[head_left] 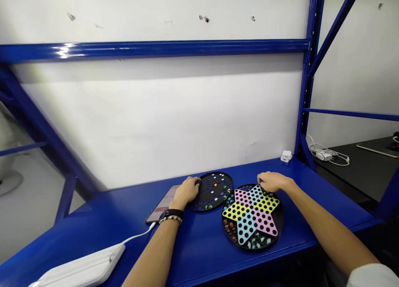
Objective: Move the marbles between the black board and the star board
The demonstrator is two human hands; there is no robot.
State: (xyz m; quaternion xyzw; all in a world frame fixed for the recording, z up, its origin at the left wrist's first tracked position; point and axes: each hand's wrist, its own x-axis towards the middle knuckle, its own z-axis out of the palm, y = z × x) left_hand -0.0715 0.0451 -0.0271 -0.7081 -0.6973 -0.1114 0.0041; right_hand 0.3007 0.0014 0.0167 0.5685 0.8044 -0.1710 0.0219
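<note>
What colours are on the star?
The star is pink, light blue and yellow, with black dots; head view.

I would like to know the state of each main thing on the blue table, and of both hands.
Left hand: at left edge of round black tray, grip unclear
Right hand: fingers curled, at far edge of star board, grip unclear
Round black tray: lying flat, pieces scattered
Star board: lying flat, uncovered, pieces around the star
Phone: face up, screen lit
White cable: plugged into phone
White adapter: no cable visible in it
</note>
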